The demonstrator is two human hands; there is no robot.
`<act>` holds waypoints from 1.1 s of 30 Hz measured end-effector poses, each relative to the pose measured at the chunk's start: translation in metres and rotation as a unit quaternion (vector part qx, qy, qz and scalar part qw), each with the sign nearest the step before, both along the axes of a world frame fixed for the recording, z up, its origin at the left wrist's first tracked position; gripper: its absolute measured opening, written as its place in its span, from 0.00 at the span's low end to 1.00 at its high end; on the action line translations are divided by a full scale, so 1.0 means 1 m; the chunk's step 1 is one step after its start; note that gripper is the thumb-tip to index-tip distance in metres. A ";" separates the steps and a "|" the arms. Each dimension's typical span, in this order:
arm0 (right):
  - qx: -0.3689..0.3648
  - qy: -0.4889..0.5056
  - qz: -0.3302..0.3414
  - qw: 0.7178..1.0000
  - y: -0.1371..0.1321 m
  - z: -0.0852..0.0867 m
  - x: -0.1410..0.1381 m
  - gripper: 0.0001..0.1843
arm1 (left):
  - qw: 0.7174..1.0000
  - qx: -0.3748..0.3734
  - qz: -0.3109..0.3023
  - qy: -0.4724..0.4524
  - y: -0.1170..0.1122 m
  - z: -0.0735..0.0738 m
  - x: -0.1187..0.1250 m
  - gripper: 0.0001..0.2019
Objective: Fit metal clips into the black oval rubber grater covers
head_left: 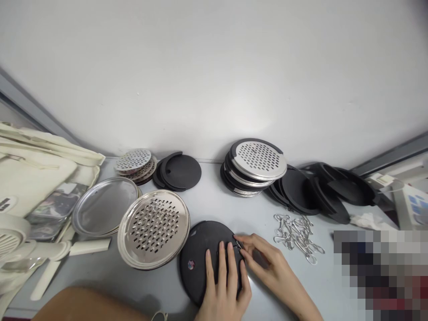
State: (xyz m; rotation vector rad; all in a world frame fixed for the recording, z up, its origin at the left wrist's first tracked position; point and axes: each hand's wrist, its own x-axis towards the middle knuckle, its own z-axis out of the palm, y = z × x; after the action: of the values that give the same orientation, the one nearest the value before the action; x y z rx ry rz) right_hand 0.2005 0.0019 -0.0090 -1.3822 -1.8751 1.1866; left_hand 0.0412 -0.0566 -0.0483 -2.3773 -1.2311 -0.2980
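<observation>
A black round plastic disc (200, 254) lies flat on the grey table, near the front edge. My left hand (223, 285) rests on top of it with its fingers stretched flat, pressing it down. My right hand (267, 265) reaches in from the right and pinches a small metal clip (238, 244) at the disc's right rim. A loose pile of wire clips (297, 236) lies just to the right of the hands.
A perforated steel plate (154, 228) and a plain steel plate (103, 206) lie to the left. Behind them are small perforated discs (135, 164), black discs (179, 171), a stack of assembled graters (256, 167) and black rings (317, 189). Cream fabric bags (30, 178) crowd the left edge.
</observation>
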 end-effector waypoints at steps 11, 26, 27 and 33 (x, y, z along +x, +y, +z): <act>-0.003 -0.001 -0.003 1.000 -0.001 -0.001 0.001 0.12 | 1.000 0.002 0.005 0.009 0.000 0.000 0.000 0.19; -0.007 0.009 -0.014 1.000 -0.001 0.000 0.001 0.07 | 1.000 0.000 -0.003 0.005 0.001 0.000 0.000 0.20; -0.002 0.008 -0.010 1.000 0.000 0.001 0.001 0.07 | 1.000 -0.001 -0.002 0.004 0.000 0.000 0.000 0.20; 0.025 -0.010 0.003 1.000 0.001 0.005 -0.002 0.09 | 1.000 0.017 0.003 -0.017 0.001 -0.003 0.001 0.17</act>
State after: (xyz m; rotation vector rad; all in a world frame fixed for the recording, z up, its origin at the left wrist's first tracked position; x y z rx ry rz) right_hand 0.1985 0.0025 -0.0043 -1.3662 -1.9115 1.1250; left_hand 0.0425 -0.0558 -0.0516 -2.3478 -1.2385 -0.3562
